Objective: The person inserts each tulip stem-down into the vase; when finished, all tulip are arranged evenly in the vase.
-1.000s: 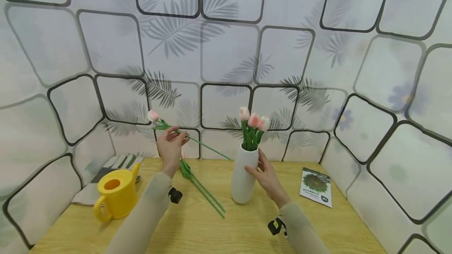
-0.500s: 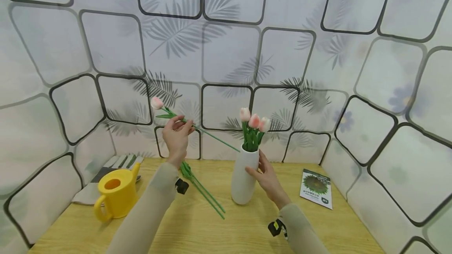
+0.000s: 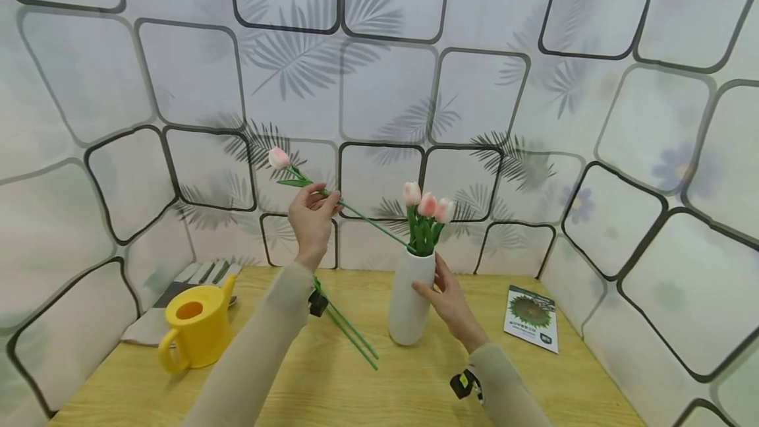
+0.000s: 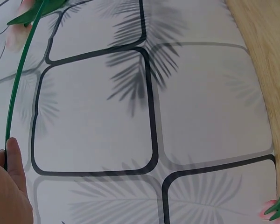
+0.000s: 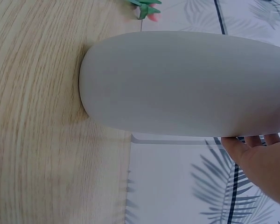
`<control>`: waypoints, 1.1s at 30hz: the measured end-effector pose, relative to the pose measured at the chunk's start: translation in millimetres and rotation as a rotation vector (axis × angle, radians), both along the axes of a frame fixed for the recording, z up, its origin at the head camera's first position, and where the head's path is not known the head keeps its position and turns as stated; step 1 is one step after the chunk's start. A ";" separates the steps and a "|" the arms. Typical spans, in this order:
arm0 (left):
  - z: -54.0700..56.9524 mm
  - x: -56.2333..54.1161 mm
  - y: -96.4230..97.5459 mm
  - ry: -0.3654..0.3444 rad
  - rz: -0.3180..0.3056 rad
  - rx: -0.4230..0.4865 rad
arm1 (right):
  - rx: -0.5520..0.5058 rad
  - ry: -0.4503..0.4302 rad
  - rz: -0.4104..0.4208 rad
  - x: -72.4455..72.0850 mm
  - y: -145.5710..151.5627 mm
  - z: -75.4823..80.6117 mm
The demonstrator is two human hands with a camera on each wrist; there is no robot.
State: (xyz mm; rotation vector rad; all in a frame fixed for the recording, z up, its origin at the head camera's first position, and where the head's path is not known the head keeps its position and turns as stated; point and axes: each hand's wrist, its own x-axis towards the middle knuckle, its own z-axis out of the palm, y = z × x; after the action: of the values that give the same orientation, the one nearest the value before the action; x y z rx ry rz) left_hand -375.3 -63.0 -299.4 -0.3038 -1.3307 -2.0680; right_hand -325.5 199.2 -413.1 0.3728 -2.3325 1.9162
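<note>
In the head view my left hand point(image 3: 312, 221) pinches the green stem of a pale pink artificial tulip point(image 3: 279, 158). The stem slants down to the right, and its lower end meets the rim of a tall white vase point(image 3: 409, 302); whether it has passed inside I cannot tell. Thumb in front and fingers behind, my right hand point(image 3: 449, 300) grips the vase's right side near the top. Several pink and white tulips point(image 3: 427, 204) stand in the vase. The right wrist view shows the vase wall point(image 5: 177, 84) with fingertips point(image 5: 233, 145) against it.
More tulip stems point(image 3: 350, 331) lie on the wooden table point(image 3: 356, 397), their heads hidden behind my left arm. A yellow watering can point(image 3: 204, 328) stands left, before a grey cloth point(image 3: 142, 328) with tools. A sunflower seed packet point(image 3: 530, 318) lies right. Patterned walls enclose the table.
My left hand has moved up and to the right with the tulip, bringing the stem's lower end to the vase rim. The right hand and vase have stayed in place.
</note>
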 end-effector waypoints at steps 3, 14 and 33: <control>2.0 1.5 7.6 0.020 -0.008 -0.047 | 0.009 0.000 -0.001 0.9 -0.1 0.5; 5.8 10.2 34.8 0.132 0.051 -0.308 | 0.010 -0.008 -0.002 1.5 0.0 4.2; -3.1 19.4 67.2 0.350 0.181 -0.684 | 0.014 -0.012 -0.015 -3.1 1.0 1.3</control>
State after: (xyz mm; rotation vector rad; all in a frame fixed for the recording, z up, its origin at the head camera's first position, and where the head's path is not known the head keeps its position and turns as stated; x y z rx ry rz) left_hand -355.9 4.2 -302.5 -0.7654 -1.7211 -1.2814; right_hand -328.6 200.1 -411.7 0.3452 -2.3502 1.9025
